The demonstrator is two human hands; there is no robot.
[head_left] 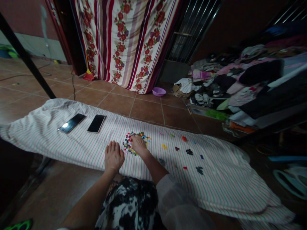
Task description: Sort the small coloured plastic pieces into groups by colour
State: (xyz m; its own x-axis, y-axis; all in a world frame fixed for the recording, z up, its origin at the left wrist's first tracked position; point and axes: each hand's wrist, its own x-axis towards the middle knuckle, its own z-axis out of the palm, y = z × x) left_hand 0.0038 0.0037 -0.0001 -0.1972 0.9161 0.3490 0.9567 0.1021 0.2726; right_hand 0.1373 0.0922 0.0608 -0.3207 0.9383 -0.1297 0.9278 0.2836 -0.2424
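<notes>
A pile of small multicoloured pieces (129, 147) lies on the striped cloth (216, 188). Over its middle, my right hand (138, 143) has its fingers bent down and together among the pieces; whatever they may pinch is too small to make out. My left hand (113, 156) rests flat on the cloth just left of the pile, fingers extended. Small groups sorted by colour are spread to the right, among them yellow pieces (164, 146), black pieces (189, 152), dark grey-green pieces (199, 170), orange-red pieces (184, 138) and a red piece (185, 167).
Two phones, one reflecting light (72, 123) and one dark (96, 123), lie on the cloth's left part. Beyond the table are a floral curtain (129, 41), a purple basin (159, 92) and a heap of clothes (225, 80). A dark pole (26, 57) slants at the left.
</notes>
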